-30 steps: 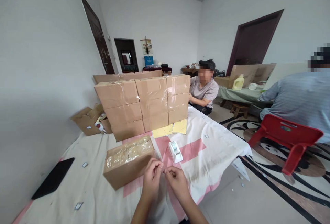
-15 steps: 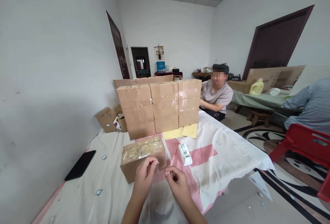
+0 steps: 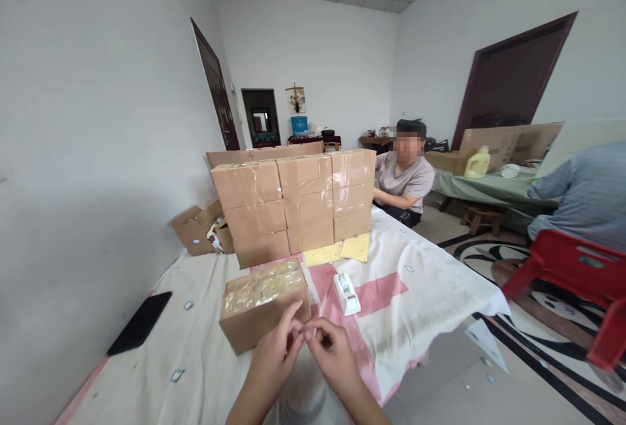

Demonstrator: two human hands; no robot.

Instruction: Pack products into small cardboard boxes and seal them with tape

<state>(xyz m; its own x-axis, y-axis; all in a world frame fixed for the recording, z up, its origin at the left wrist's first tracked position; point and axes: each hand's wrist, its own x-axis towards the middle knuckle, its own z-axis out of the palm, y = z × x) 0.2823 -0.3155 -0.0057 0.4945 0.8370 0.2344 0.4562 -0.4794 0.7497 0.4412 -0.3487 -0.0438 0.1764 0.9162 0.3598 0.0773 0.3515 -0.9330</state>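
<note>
My left hand and my right hand meet fingertip to fingertip over the near part of the table. Thumb and forefinger of the right hand are pinched together. The left thumb and fingers close toward the same spot; anything between them is too small to make out. Just behind my left hand sits a taped cardboard box. A white device with a small window, perhaps a tape or label dispenser, stands on the cloth beyond my right hand.
Stacked taped cartons stand across the table, with yellow sheets at their foot. A black tablet-like slab lies left. A co-worker crouches behind the cartons; another person sits right near a red chair.
My hands have come together so the fingertips now touch; before, they were apart. The whole view has shifted slightly, with the scene moving left.
</note>
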